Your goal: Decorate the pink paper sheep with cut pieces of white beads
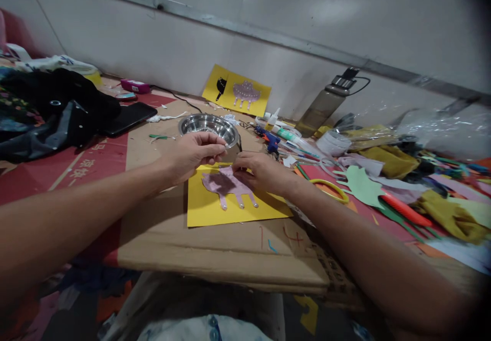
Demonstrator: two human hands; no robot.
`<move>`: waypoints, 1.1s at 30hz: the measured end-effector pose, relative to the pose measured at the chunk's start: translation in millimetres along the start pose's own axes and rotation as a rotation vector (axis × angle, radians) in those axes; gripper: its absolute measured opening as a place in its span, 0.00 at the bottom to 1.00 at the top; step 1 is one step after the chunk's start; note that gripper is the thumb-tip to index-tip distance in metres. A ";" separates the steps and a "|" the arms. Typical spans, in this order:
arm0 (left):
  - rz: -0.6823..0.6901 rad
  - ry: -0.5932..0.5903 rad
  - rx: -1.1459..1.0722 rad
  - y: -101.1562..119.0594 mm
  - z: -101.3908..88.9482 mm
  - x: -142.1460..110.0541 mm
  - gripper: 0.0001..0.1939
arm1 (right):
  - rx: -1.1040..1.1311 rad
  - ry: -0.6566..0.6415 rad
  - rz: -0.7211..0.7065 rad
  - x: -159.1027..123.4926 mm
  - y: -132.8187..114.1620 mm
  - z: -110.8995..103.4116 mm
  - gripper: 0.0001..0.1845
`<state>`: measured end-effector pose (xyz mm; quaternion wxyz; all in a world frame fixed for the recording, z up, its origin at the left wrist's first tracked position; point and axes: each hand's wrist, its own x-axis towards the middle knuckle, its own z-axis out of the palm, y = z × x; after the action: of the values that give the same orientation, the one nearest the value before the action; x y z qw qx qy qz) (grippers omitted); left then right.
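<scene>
My left hand (pixel 197 154) is raised in a pinch just in front of a shiny metal bowl (pixel 185 126). A tiny pale speck shows at its fingertips, too small to name. My right hand (pixel 263 172) has its fingers curled down at the upper edge of a lilac animal-shaped cutout (pixel 230 183); whether anything is between them is hidden. Pearl-like beads dot the cutout's feet and upper part. The cutout lies on a yellow card (pixel 203 217) on the cardboard-covered table.
Against the wall leans another yellow card (pixel 264 93) with a beaded lilac shape. A bottle (pixel 324 106), a blue glue gun (pixel 271 141), a yellow tape ring (pixel 333 190) and scraps crowd the right. At left lie a phone (pixel 130 118) and dark cloth (pixel 57 106).
</scene>
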<state>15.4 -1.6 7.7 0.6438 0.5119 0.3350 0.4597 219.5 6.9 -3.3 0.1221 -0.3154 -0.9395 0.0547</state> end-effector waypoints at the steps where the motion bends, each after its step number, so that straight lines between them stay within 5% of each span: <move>1: 0.000 0.001 0.001 0.2 0.1 -0.1 0.02 | -0.012 -0.002 -0.011 -0.6 0.1 0.4 0.07; 14: -0.010 0.019 -0.014 3.1 0.7 -1.1 0.03 | 0.148 0.132 0.110 -18.7 4.3 2.4 0.11; 22: -0.029 0.016 -0.019 0.0 -1.3 1.4 0.03 | 0.088 0.090 0.064 -21.8 1.4 3.6 0.11; 29: -0.092 -0.040 -0.038 -0.2 0.3 -1.3 0.04 | 0.187 0.371 0.221 -27.7 -17.3 -11.7 0.10; 33: -0.093 -0.011 -0.040 0.9 2.8 -2.9 0.03 | 0.083 0.485 0.348 -55.7 -30.3 -24.7 0.09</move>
<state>16.7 -5.2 9.2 0.6763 0.4854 0.3458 0.4329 251.4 -50.3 15.1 0.3444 -0.4701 -0.8118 0.0364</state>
